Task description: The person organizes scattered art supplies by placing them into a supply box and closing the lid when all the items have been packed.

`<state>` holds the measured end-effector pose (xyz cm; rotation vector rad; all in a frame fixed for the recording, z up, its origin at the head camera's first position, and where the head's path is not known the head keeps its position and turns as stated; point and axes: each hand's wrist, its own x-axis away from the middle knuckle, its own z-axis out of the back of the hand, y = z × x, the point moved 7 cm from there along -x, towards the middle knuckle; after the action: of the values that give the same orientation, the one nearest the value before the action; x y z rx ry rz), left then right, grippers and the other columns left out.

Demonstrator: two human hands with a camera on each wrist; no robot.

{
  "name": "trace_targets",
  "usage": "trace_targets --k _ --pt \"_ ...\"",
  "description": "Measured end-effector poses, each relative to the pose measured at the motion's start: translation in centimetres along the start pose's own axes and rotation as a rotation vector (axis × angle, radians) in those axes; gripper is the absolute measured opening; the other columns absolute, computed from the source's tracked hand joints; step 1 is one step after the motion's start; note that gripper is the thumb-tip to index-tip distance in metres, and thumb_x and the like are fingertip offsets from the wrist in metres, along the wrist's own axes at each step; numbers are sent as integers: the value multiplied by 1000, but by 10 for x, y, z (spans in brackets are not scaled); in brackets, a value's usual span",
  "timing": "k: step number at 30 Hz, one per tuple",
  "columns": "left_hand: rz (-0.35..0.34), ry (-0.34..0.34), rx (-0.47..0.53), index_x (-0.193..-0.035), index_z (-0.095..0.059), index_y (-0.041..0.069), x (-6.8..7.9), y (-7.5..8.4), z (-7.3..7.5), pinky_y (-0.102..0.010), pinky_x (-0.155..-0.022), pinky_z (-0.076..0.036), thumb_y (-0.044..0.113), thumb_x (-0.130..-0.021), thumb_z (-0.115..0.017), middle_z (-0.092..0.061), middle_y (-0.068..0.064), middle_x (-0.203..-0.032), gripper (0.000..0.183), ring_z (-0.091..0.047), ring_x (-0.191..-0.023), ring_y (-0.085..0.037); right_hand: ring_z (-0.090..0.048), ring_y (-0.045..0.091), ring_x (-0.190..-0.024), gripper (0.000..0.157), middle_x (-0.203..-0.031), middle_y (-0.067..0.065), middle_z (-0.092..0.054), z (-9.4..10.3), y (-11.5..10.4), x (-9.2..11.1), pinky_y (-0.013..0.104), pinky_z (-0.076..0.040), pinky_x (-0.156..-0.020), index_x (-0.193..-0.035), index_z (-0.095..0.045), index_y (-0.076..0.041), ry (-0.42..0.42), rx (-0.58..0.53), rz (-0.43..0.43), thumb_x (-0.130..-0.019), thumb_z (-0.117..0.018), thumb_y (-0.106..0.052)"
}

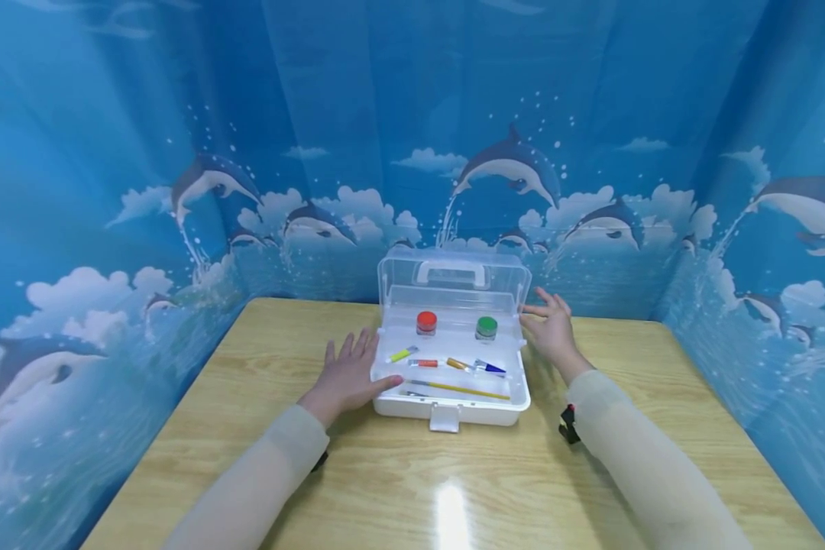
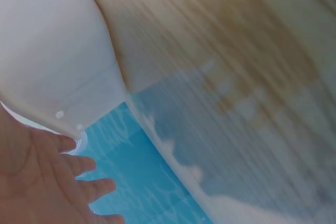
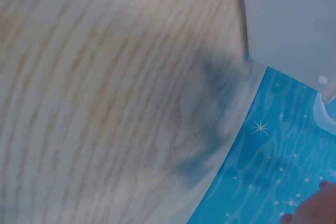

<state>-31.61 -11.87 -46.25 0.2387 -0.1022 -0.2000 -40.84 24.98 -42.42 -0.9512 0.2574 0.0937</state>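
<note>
A white plastic storage box (image 1: 488,418) stands on the table with its clear lid (image 1: 454,296) raised at the back. My left hand (image 1: 349,376) is at its left side, fingers spread, the thumb reaching over the rim. On the right, my right hand (image 1: 551,330) has its fingers extended beside the box's rear side; whether they touch it I cannot tell. Inside lie a red-lidded jar (image 1: 426,322), a green-lidded jar (image 1: 486,328), several small paint tubes (image 1: 423,363) and a yellow-handled paintbrush (image 1: 464,389). A second brush (image 1: 415,393) is partly hidden near the front wall.
The wooden table (image 1: 385,489) ends just behind the box. A blue dolphin-print curtain (image 1: 344,114) hangs at the back and both sides. The box's front latch (image 1: 444,418) hangs down toward me.
</note>
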Motion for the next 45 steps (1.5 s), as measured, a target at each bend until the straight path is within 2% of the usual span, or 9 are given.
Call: trace_targets --k 5,9,15,26,34,38,45 --pt "-18 -17 2 -162 -6 12 6 -1 0 -62 -117 9 81 -86 -46 -3 -11 -168 110 -3 -152 -39 -4 41 -151 29 -162 15 -29 1 -2 2 61 -7 -119 -118 -69 6 3 44 2 -95 -69 -10" --pt "-30 -31 -4 -162 -8 10 11 2 1 -63 -117 8 79 -85 -50 -4 -11 -168 112 -3 -152 -40 -3 41 -151 28 -162 15 -28 1 -3 4 62 -7 -119 -118 -69 6 -1 53 -2 -95 -69 -9" --pt "-35 -27 -36 -162 -7 9 14 5 3 -62 -117 8 80 -86 -48 -3 -10 -168 111 -2 -153 -38 -3 40 -152 26 -162 14 -29 3 -6 7 60 -7 -120 -116 -69 6 9 48 -10 -94 -69 -7" --pt "-17 22 -53 -161 -11 6 8 8 0 -61 -117 10 82 -86 -45 -5 -12 -168 112 -4 -153 -38 -7 39 -151 25 -161 13 -33 3 -7 3 58 -7 -120 -111 -72 6 28 59 7 -92 -73 -10" --pt "13 10 -46 -161 -5 6 4 6 -3 -59 -118 11 86 -83 -41 -3 -12 -168 117 -2 -153 -36 -9 40 -151 19 -160 13 -35 1 -12 6 63 -6 -118 -101 -75 4 27 140 55 -89 -76 -11" --pt "2 8 -40 -160 -6 4 3 6 -3 -59 -117 11 82 -86 -43 -4 -14 -167 115 -2 -153 -37 -8 39 -151 17 -160 13 -34 0 -14 8 67 -5 -116 -100 -75 4 27 146 84 -91 -74 -11" --pt "-14 12 -5 -161 -5 6 1 6 -1 -61 -117 10 81 -86 -46 -4 -14 -168 114 -3 -153 -38 -9 41 -150 14 -159 15 -35 1 -20 12 68 -4 -115 -96 -75 4 20 214 205 -92 -72 -9"
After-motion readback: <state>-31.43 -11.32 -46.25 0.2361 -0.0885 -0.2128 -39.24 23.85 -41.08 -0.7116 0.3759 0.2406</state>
